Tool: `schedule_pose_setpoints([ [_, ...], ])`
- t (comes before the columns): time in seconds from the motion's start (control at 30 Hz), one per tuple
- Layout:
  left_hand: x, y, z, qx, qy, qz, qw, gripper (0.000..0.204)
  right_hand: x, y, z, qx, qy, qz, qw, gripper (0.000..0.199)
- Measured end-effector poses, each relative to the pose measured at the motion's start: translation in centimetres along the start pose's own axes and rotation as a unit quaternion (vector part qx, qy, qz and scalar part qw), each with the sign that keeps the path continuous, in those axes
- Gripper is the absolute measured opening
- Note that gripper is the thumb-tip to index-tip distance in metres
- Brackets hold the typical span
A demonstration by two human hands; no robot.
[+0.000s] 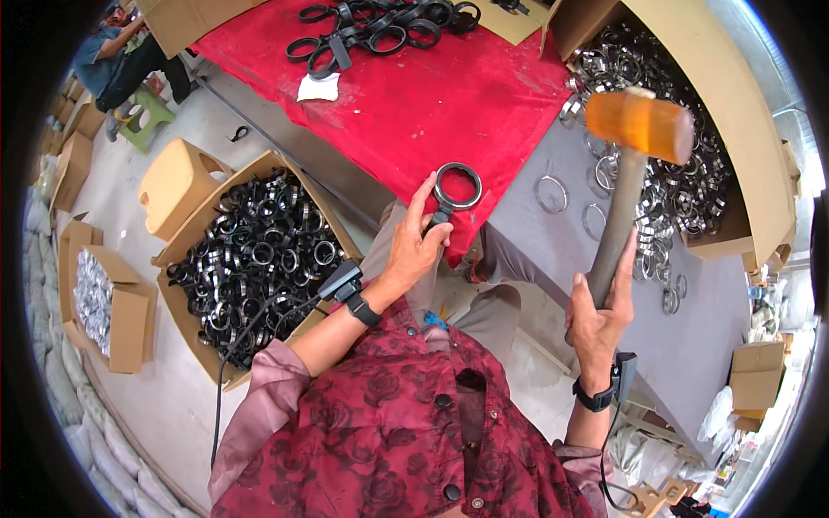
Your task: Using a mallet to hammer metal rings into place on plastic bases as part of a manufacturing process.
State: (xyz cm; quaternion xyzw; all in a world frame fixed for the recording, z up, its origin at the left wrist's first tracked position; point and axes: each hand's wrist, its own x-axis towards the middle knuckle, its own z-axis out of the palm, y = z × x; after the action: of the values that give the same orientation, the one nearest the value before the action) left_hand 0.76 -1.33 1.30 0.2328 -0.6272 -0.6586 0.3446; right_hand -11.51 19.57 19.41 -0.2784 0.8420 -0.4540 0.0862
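Observation:
My left hand is closed around the short stem of a black ring-shaped part. Its round end, lined with a shiny metal band, lies over the corner of the red cloth. In my right hand is a mallet, gripped low on its grey-brown handle. The mallet's orange head is up, above the grey table and right of the ring part. Loose metal rings lie on the grey surface left of the mallet handle.
At upper right, a tipped cardboard box spills metal rings. Black ring parts are heaped at the cloth's far end. A carton of similar parts stands on my left beside a tan stool. Another person sits far left.

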Motion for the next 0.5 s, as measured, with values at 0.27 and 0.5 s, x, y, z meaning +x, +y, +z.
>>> schedule_pose_setpoints([
  [0.27, 0.6, 1.0, -0.9, -0.035, -0.047, -0.033, 0.998, 0.078, 1.5, 2.1, 1.9, 0.008, -0.151, -0.042, 0.988, 0.085],
  [0.5, 2.4, 2.8, -3.7, -0.05, -0.142, -0.095, 0.984, 0.077, 1.7, 1.5, 2.4, -0.08, -0.06, -0.194, 0.976, 0.084],
])
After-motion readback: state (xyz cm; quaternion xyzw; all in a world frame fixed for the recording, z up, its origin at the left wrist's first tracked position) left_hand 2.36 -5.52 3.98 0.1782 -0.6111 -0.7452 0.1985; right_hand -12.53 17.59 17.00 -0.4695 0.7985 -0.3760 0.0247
